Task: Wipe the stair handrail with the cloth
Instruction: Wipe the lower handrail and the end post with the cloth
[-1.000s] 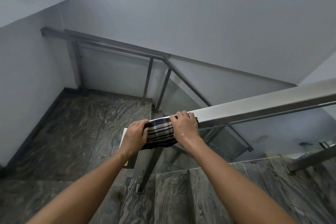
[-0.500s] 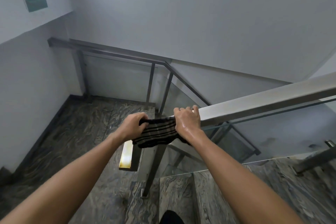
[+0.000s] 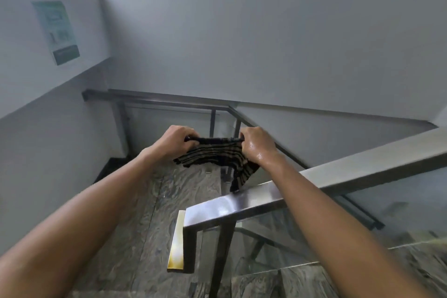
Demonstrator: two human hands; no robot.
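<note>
A dark striped cloth [image 3: 219,153] hangs stretched between my two hands, lifted above the end of the metal stair handrail [image 3: 232,207]. My left hand [image 3: 176,141] grips the cloth's upper left corner. My right hand [image 3: 256,145] grips its upper right corner, and its skin looks wet. The cloth's lower right tip hangs down and just reaches the rail's top. The handrail runs from its bent end at lower centre up to the right edge.
A glass panel [image 3: 362,220] sits under the handrail. A second dark handrail [image 3: 157,101] with posts runs along the landing beyond. The marbled stone landing floor [image 3: 150,201] lies below. A green poster [image 3: 56,31] hangs on the left wall.
Both hands have lifted the cloth off the handrail's end and pulled it taut in the air. The view has tilted upward, showing more wall.
</note>
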